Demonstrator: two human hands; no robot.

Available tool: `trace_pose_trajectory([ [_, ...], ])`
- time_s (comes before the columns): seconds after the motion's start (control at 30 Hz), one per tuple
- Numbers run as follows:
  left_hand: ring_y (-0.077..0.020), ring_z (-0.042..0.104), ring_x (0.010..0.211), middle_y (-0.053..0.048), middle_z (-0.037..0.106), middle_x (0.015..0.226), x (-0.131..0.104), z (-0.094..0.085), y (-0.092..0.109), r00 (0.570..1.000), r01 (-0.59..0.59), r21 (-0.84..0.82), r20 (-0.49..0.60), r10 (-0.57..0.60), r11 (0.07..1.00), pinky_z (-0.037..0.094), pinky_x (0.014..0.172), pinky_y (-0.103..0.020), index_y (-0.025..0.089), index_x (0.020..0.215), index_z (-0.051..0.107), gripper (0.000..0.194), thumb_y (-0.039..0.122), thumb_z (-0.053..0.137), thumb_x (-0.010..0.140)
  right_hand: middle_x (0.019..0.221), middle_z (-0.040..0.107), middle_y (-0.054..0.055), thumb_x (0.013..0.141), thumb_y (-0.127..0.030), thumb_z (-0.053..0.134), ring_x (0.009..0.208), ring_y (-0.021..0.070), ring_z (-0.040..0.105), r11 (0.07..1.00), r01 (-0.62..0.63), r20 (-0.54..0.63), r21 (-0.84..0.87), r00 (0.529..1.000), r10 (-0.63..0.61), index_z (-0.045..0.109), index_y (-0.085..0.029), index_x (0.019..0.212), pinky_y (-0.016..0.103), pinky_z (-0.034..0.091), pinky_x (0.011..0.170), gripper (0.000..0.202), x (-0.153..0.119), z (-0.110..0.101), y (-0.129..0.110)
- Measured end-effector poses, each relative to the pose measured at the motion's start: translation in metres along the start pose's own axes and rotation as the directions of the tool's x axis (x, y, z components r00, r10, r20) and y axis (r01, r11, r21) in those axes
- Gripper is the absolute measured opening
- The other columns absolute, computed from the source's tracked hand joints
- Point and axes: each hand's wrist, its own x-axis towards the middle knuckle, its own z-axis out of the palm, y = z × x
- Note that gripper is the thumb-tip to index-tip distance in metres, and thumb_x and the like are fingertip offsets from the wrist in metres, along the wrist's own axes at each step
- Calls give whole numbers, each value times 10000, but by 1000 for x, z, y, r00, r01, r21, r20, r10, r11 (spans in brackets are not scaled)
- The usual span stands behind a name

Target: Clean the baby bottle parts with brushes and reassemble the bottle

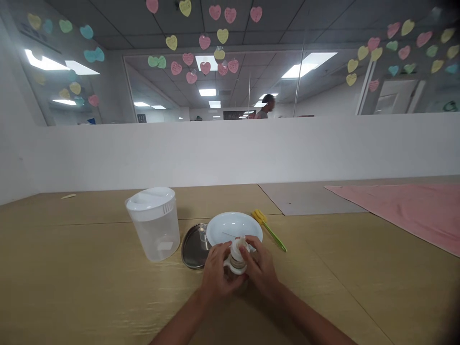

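Note:
A small white plastic container [237,256] with a round cap-like top and a wider white rim is between my two hands, above the front edge of the bowl. My left hand [217,273] is wrapped round its left side. On its right side, the fingers of my right hand [261,269] are closed, with the thumb against the top part. What the container holds cannot be made out. Just behind my hands stands a white oval bowl [230,221], with a thin, light stick-like thing inside. To its left lies a round steel tray [192,248], partly covered by the bowl.
A clear plastic pitcher [154,235] with a white lid stands left of the tray. Right of the bowl lies a yellow-headed brush [273,232] with a green handle. A pink cloth [406,206] covers the far right table. Behind the white wall, a person [266,108] shows through glass.

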Motion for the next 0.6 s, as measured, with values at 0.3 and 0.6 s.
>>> trace_pose_trajectory([
  [0.3,-274,610,896,-132,635,954,0,-6,-13,993,-121,47,-8,122,992,481,781,-428,126,1297,282,739,432,577,692,944,629,55,876,-421,423,853,175,586,989,-83,-8,123,996,85,553,-184,990,267,468,757,293,-2,10,-6],
  [0.6,-254,607,844,-116,625,923,4,-12,-8,989,-148,19,15,148,989,495,717,-389,132,1283,295,735,474,583,700,891,636,65,871,-463,405,820,183,584,989,-92,23,113,996,90,600,-174,923,280,485,704,353,4,9,-3],
])
